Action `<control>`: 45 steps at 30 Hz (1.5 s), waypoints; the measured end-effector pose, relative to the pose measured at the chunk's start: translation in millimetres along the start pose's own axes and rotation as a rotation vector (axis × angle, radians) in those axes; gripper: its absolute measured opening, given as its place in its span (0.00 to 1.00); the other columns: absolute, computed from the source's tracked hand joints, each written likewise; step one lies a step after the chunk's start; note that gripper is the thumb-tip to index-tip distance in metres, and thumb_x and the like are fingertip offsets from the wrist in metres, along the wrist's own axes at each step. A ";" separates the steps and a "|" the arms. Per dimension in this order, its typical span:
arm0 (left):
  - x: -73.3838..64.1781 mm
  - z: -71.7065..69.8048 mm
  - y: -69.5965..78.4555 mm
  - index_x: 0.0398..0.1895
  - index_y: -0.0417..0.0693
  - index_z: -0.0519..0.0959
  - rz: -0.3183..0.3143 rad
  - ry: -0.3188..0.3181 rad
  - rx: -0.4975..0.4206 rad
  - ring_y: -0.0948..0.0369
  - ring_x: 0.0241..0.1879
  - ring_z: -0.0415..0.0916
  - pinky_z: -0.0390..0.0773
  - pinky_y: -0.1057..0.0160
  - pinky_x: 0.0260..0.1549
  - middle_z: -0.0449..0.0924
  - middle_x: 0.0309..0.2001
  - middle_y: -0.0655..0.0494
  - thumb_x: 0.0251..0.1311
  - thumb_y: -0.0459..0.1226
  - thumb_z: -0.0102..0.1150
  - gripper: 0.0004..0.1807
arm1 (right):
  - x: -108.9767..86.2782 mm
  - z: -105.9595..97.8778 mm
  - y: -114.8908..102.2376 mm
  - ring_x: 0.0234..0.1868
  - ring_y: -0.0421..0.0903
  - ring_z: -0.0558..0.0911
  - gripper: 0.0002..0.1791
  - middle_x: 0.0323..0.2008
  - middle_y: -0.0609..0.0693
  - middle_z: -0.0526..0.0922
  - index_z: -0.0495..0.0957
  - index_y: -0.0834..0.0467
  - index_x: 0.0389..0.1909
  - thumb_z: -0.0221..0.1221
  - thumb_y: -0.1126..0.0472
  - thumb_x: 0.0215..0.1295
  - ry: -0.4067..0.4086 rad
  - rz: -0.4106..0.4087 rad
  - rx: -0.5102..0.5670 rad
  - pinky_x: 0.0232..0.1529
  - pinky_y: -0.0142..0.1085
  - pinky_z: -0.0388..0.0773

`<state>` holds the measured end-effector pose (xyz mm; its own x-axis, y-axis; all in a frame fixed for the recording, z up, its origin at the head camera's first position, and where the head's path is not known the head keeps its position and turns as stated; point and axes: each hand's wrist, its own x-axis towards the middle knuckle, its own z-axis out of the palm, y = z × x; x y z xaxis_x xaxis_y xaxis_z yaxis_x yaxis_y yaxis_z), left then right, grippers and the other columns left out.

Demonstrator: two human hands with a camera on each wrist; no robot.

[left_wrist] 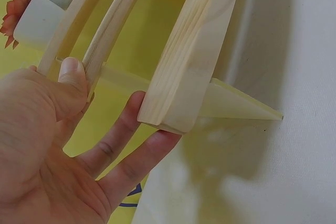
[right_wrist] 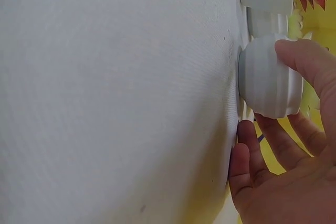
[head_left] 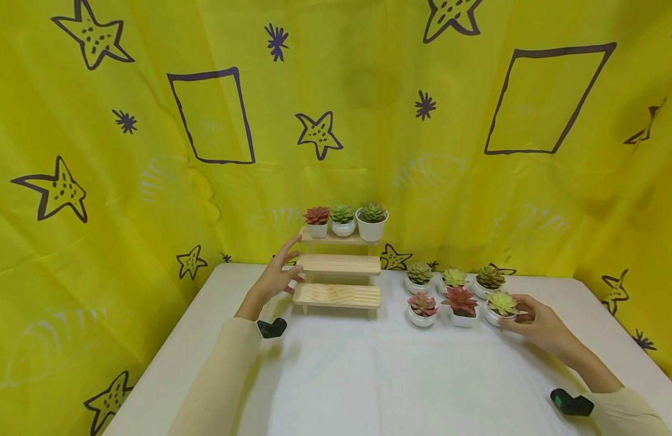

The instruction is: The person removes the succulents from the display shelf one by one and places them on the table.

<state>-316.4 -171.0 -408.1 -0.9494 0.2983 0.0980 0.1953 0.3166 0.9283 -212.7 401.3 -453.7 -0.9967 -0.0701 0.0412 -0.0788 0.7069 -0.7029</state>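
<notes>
A three-tier wooden stand [head_left: 338, 264] stands at the back middle of the table. My left hand [head_left: 275, 278] holds its left side; the left wrist view has the thumb [left_wrist: 72, 74] on the middle shelf's end and two fingertips against the lowest shelf [left_wrist: 178, 61]. On the top shelf sit a red succulent [head_left: 316, 219], a small green succulent [head_left: 342, 219] and a larger green one [head_left: 372, 221], all in white pots. To the right, my right hand [head_left: 540, 327] grips a light-green succulent [head_left: 501, 304] by its ribbed round white pot [right_wrist: 270, 77], thumb on one side, fingers on the other.
Beside the gripped plant stand a red succulent [head_left: 460, 306] in a square pot and a pinkish one [head_left: 422, 309]. Behind them are three greenish succulents, among them a dark one [head_left: 489, 280]. A yellow patterned curtain [head_left: 368, 139] hangs behind the white table [head_left: 401, 387].
</notes>
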 end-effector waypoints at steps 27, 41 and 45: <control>-2.4 -0.9 -0.8 0.82 0.77 0.50 0.023 -0.005 -0.008 0.45 0.43 0.85 0.84 0.49 0.24 0.54 0.79 0.38 0.77 0.32 0.52 0.41 | 3.3 -22.0 -10.9 0.54 0.73 0.80 0.46 0.62 0.84 0.65 0.54 0.72 0.73 0.69 0.54 0.68 -0.160 -0.064 -0.049 0.49 0.60 0.81; -3.0 -0.1 1.5 0.82 0.77 0.50 0.017 -0.004 -0.010 0.44 0.44 0.85 0.84 0.43 0.28 0.53 0.79 0.38 0.76 0.31 0.53 0.41 | 5.4 -67.3 -32.5 0.54 0.75 0.78 0.47 0.63 0.81 0.68 0.52 0.70 0.75 0.68 0.54 0.67 -0.214 -0.140 -0.135 0.44 0.59 0.82; -2.1 0.7 0.7 0.81 0.78 0.51 0.010 0.004 -0.009 0.46 0.43 0.86 0.85 0.47 0.26 0.54 0.79 0.39 0.76 0.30 0.52 0.42 | 8.3 -71.5 -44.0 0.55 0.77 0.77 0.46 0.63 0.80 0.69 0.52 0.68 0.76 0.67 0.55 0.69 -0.185 -0.167 -0.143 0.42 0.60 0.82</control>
<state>-314.1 -170.7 -407.9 -0.9483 0.2981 0.1091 0.2031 0.3054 0.9303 -219.0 420.0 -371.6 -0.9500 -0.3122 0.0083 -0.2567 0.7656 -0.5899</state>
